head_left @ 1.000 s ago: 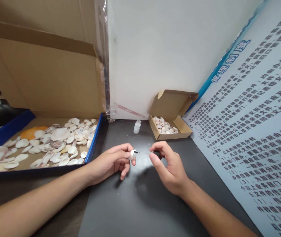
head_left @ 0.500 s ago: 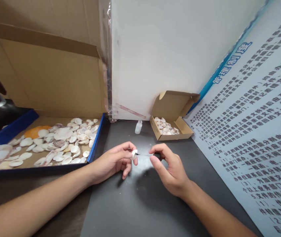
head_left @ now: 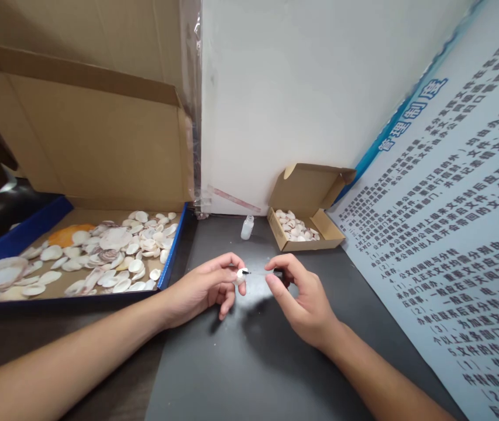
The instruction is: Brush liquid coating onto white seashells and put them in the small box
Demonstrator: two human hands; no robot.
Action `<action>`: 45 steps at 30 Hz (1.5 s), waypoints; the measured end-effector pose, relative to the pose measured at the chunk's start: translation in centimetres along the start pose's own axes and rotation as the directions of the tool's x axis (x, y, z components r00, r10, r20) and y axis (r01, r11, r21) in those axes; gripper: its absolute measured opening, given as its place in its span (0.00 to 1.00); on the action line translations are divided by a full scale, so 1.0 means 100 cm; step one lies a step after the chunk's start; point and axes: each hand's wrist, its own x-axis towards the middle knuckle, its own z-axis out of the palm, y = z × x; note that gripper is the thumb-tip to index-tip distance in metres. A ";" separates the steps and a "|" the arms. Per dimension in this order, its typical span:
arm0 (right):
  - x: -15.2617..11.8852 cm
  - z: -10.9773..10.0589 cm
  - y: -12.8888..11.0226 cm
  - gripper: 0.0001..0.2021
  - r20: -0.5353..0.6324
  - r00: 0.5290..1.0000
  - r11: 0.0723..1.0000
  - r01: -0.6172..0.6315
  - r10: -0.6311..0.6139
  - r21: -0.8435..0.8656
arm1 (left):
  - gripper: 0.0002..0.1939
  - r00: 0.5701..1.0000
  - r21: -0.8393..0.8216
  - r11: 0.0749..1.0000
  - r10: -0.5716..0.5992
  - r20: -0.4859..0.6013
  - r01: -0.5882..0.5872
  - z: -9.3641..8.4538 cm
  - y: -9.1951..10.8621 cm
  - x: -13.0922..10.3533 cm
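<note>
Between thumb and fingers, my left hand (head_left: 209,286) pinches a small white seashell (head_left: 240,276) above the dark table. My right hand (head_left: 302,298) is closed on the black cap of a small brush (head_left: 278,273). A thin, pale stem runs left from the cap, and its dark bristle tip (head_left: 246,272) touches the shell or lies right over it. Behind the hands, an uncapped, whitish translucent bottle (head_left: 247,228) stands upright on the table.
On the left, a blue-edged cardboard box (head_left: 174,245) holds many loose shells (head_left: 115,237). A smaller open cardboard box (head_left: 332,234) with shells sits at the back right. A white panel (head_left: 275,105) rises behind, and a printed board (head_left: 451,204) leans along the right.
The whole view has shifted slightly. Both hands keep almost the same pose, with the brush tip still at the shell, lying a little flatter across it.
</note>
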 end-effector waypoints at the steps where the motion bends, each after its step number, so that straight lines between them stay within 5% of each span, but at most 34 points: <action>1: 0.000 0.000 0.000 0.03 -0.004 1.000 1.000 -0.002 0.001 -0.019 | 0.04 1.000 0.000 1.000 0.000 0.001 0.000 0.000 0.000 0.000; 45: 0.000 -0.001 -0.001 0.04 -0.030 0.999 1.000 0.010 -0.010 -0.025 | 0.08 0.999 0.022 1.000 -0.005 -0.036 0.006 0.003 0.000 0.001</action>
